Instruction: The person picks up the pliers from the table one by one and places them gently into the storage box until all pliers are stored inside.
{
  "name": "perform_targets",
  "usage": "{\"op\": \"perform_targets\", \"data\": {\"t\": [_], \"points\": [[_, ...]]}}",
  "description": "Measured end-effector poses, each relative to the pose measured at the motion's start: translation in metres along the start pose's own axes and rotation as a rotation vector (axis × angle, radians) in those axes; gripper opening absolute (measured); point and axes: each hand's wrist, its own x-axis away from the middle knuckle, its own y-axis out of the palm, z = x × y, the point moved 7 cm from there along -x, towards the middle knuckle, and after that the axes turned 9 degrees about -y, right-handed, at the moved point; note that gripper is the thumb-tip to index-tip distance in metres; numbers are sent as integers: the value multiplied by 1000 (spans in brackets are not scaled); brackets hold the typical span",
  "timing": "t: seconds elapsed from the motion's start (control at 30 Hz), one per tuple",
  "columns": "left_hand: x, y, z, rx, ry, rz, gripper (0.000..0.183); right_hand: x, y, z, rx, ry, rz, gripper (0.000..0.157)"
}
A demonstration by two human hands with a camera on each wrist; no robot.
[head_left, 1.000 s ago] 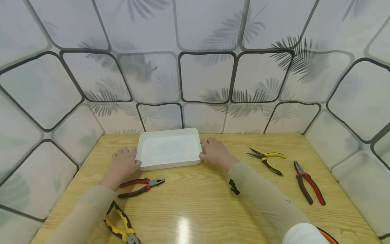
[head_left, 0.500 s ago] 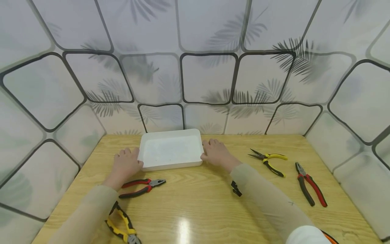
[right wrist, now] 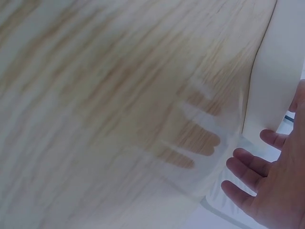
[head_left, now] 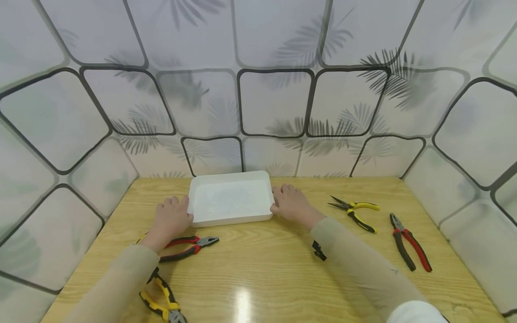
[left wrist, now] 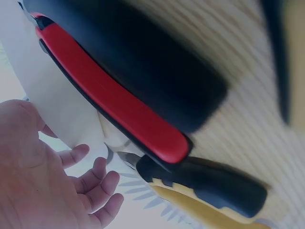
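In the head view a shallow white rectangular tray [head_left: 232,220] stands on the wooden table near the back wall. My left hand [head_left: 171,218] holds its left end, the thumb at the near corner. My right hand [head_left: 293,204] holds the right end the same way. Both wrist views show the thumb reaching over the rim and the index fingertip at the wall, while the other fingers bend loosely off it. Red-and-black pliers [head_left: 198,244] lie just below my left wrist, their handles partly covered by it; they loom large in the left wrist view.
Yellow-and-black pliers [head_left: 172,309] lie beside my left forearm at the front. Yellow-handled long-nose pliers [head_left: 350,206] and another pair of red-and-black pliers [head_left: 398,232] are on the right. Patterned walls [head_left: 274,103] enclose the table [head_left: 258,269] at the back and sides.
The tray has slid a little to the right along the table, both hands moving with it. The pliers lie where they were; a bit of yellow now shows behind the left wrist.
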Motion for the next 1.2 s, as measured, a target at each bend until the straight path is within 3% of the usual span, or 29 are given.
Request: {"op": "perform_targets", "data": {"t": [0.27, 0.57, 1.2], "points": [[4, -8, 9, -9, 21, -17, 56, 6, 0, 3, 15, -7, 2, 67], [0, -3, 16, -21, 30, -11, 58, 15, -2, 10, 27, -9, 32, 67], [0, 2, 38, -44, 97, -4, 55, 41, -4, 21, 31, 21, 15, 68]]}}
